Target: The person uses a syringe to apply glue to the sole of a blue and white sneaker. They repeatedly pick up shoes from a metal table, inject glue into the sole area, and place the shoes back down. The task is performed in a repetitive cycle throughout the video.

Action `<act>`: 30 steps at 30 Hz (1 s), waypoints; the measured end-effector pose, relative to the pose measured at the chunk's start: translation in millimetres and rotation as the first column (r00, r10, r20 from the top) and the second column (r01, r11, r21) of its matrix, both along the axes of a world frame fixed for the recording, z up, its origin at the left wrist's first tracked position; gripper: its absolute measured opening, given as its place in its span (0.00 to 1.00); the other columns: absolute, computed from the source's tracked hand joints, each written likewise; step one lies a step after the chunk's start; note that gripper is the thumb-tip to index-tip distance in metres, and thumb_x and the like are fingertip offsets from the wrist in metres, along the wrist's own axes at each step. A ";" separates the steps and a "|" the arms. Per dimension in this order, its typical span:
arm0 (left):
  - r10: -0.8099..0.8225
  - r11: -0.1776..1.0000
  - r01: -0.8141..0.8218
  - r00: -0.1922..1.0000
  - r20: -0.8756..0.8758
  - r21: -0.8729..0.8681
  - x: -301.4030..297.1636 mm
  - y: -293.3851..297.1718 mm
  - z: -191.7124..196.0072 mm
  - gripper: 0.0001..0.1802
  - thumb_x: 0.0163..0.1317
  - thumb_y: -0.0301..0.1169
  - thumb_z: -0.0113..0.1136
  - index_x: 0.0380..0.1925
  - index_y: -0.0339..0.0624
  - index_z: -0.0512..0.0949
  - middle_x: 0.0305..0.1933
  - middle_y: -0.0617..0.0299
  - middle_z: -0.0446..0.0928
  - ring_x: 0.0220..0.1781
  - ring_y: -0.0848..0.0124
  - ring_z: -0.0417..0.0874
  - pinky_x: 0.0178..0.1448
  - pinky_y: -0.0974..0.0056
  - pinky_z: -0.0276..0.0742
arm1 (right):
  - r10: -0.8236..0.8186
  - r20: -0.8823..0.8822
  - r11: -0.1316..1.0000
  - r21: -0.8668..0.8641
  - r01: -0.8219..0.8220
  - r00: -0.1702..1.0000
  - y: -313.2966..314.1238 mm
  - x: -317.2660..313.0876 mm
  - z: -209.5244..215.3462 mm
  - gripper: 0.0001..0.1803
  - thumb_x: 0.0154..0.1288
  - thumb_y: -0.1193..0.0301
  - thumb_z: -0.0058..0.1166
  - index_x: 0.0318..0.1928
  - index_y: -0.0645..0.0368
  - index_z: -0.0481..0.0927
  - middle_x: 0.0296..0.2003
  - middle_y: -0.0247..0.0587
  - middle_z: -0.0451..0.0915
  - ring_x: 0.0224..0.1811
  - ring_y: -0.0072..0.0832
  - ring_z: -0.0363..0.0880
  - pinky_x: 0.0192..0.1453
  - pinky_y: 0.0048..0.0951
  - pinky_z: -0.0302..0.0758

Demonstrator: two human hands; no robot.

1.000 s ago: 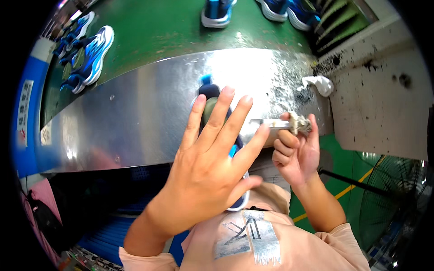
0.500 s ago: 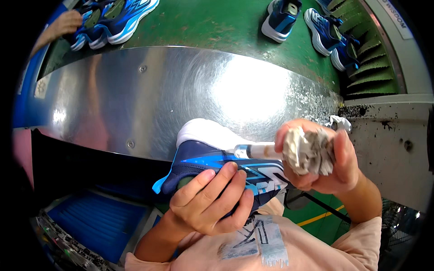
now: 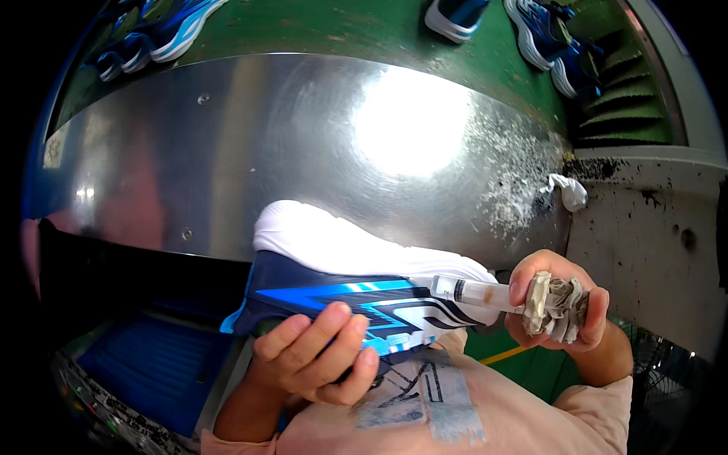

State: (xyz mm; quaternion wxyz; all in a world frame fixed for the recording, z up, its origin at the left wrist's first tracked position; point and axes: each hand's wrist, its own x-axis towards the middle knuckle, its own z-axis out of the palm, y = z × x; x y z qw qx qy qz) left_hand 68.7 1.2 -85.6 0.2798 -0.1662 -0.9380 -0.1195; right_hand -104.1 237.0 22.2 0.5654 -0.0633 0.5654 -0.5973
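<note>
My left hand (image 3: 318, 356) is closed round a navy and blue sneaker (image 3: 318, 292), its fingers against the upper's lower side. The shoe lies on its side in the air, heel to the left, with the thick white sole (image 3: 341, 243) facing away from me. In my right hand (image 3: 542, 265) is a clear syringe (image 3: 478, 293), held along with a crumpled, dirty-white rag (image 3: 557, 307). The syringe's front end points left, close to the seam between sole and upper at the forefoot. Whether its tip touches the shoe I cannot tell.
A shiny metal ledge (image 3: 250, 152) lies beyond the shoe, speckled with white residue at its right. On it rests a crumpled white scrap (image 3: 572, 193). Several similar sneakers stand on the green surface (image 3: 326, 30) behind. A flap-curtained opening (image 3: 626, 98) is at the far right.
The syringe has moved along the seam toward the toe and lower in view. The shoe has shifted left and shows more sole. Another person's hand at the upper left is out of view.
</note>
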 end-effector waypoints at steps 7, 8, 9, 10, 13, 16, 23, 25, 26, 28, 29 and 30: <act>0.100 0.994 -0.102 0.993 -0.064 -0.035 3.4 5.4 -7.8 0.19 0.61 0.40 0.62 0.47 0.59 0.64 0.49 0.70 0.76 0.57 0.69 0.77 0.66 0.59 0.62 | -0.074 -0.055 0.992 -0.107 0.068 0.996 37.3 15.2 1.0 0.53 0.52 0.31 0.46 0.56 0.73 0.64 0.43 0.40 0.73 0.39 0.18 0.73 0.41 0.18 0.71; 0.101 0.994 -0.102 0.994 -0.044 -0.030 3.1 6.4 -6.7 0.20 0.60 0.40 0.63 0.48 0.59 0.63 0.50 0.68 0.76 0.57 0.68 0.76 0.66 0.58 0.63 | -0.095 -0.061 0.989 -0.118 0.087 0.994 42.9 18.3 0.4 0.54 0.52 0.31 0.46 0.56 0.73 0.64 0.42 0.39 0.73 0.39 0.17 0.73 0.41 0.18 0.71; 0.097 0.995 -0.098 0.995 -0.028 -0.025 2.1 6.3 -5.1 0.21 0.60 0.39 0.63 0.48 0.58 0.63 0.50 0.68 0.76 0.58 0.67 0.76 0.66 0.57 0.63 | -0.113 -0.065 0.986 -0.134 0.104 0.991 47.8 21.1 -0.6 0.54 0.51 0.31 0.47 0.56 0.73 0.64 0.42 0.39 0.74 0.39 0.17 0.73 0.41 0.17 0.71; 0.104 0.994 -0.104 0.994 -0.027 -0.024 1.3 7.2 -4.0 0.21 0.60 0.38 0.63 0.47 0.58 0.63 0.50 0.67 0.76 0.57 0.67 0.77 0.65 0.57 0.63 | -0.127 -0.054 0.984 -0.134 0.119 0.990 55.1 23.8 -2.2 0.54 0.51 0.30 0.47 0.56 0.73 0.63 0.41 0.38 0.74 0.38 0.17 0.74 0.41 0.17 0.71; 0.124 0.992 -0.125 0.991 -0.049 -0.021 -3.1 9.9 1.3 0.19 0.60 0.35 0.62 0.46 0.55 0.63 0.49 0.65 0.76 0.55 0.64 0.79 0.64 0.56 0.65 | -0.166 -0.019 0.977 -0.142 0.162 0.986 72.8 31.0 -8.4 0.55 0.49 0.29 0.48 0.56 0.72 0.63 0.40 0.36 0.74 0.37 0.16 0.74 0.39 0.16 0.72; 0.095 0.994 -0.097 0.994 -0.045 -0.046 -9.4 6.6 5.9 0.13 0.64 0.32 0.57 0.44 0.51 0.64 0.48 0.59 0.78 0.53 0.59 0.81 0.63 0.54 0.68 | -0.274 0.045 0.932 -0.233 0.277 0.961 88.6 44.2 -24.1 0.55 0.48 0.29 0.49 0.56 0.71 0.63 0.38 0.35 0.74 0.36 0.15 0.74 0.37 0.16 0.72; 0.013 0.991 -0.009 1.000 0.025 -0.132 -28.5 5.5 25.3 0.29 0.58 0.42 0.63 0.53 0.40 0.64 0.52 0.45 0.75 0.53 0.46 0.78 0.56 0.45 0.73 | -0.446 0.261 0.707 -0.483 0.516 0.856 105.6 66.9 -61.1 0.52 0.53 0.32 0.50 0.58 0.69 0.60 0.37 0.37 0.73 0.33 0.16 0.72 0.33 0.15 0.69; 0.008 0.994 -0.001 0.998 0.065 -0.106 -31.8 9.9 33.0 0.30 0.56 0.40 0.66 0.53 0.39 0.64 0.53 0.45 0.74 0.53 0.46 0.78 0.57 0.45 0.72 | -0.462 0.283 0.738 -0.403 0.542 0.840 106.5 70.1 -60.7 0.51 0.53 0.32 0.50 0.58 0.68 0.61 0.37 0.36 0.73 0.32 0.16 0.71 0.34 0.16 0.68; 0.007 0.995 0.000 0.998 0.065 -0.101 -34.6 12.7 35.1 0.31 0.55 0.39 0.67 0.53 0.39 0.65 0.53 0.45 0.75 0.53 0.46 0.77 0.57 0.45 0.72 | -0.473 0.284 0.742 -0.383 0.551 0.834 106.6 71.3 -60.9 0.51 0.53 0.32 0.51 0.58 0.68 0.61 0.37 0.36 0.72 0.32 0.16 0.71 0.34 0.16 0.68; 0.008 0.996 -0.003 0.998 0.062 -0.085 -40.2 17.4 38.2 0.32 0.53 0.38 0.69 0.53 0.38 0.65 0.53 0.45 0.75 0.54 0.46 0.77 0.57 0.45 0.72 | -0.499 0.271 0.742 -0.358 0.567 0.823 104.9 73.6 -59.9 0.51 0.53 0.32 0.51 0.58 0.68 0.61 0.38 0.36 0.72 0.32 0.16 0.70 0.33 0.16 0.68; 0.004 0.997 0.001 0.997 0.071 -0.080 -42.6 18.7 39.5 0.32 0.52 0.38 0.70 0.53 0.38 0.66 0.53 0.45 0.75 0.54 0.46 0.77 0.57 0.46 0.72 | -0.503 0.262 0.740 -0.361 0.567 0.824 105.7 74.5 -59.5 0.51 0.53 0.32 0.50 0.58 0.68 0.61 0.39 0.36 0.72 0.33 0.16 0.70 0.35 0.17 0.68; 0.006 0.997 0.000 0.997 0.079 -0.077 -44.5 19.7 40.6 0.32 0.51 0.37 0.71 0.53 0.38 0.66 0.53 0.45 0.75 0.53 0.46 0.77 0.58 0.46 0.72 | -0.504 0.254 0.740 -0.366 0.564 0.826 106.2 74.7 -59.3 0.51 0.54 0.32 0.50 0.59 0.68 0.61 0.40 0.36 0.72 0.35 0.16 0.70 0.37 0.18 0.69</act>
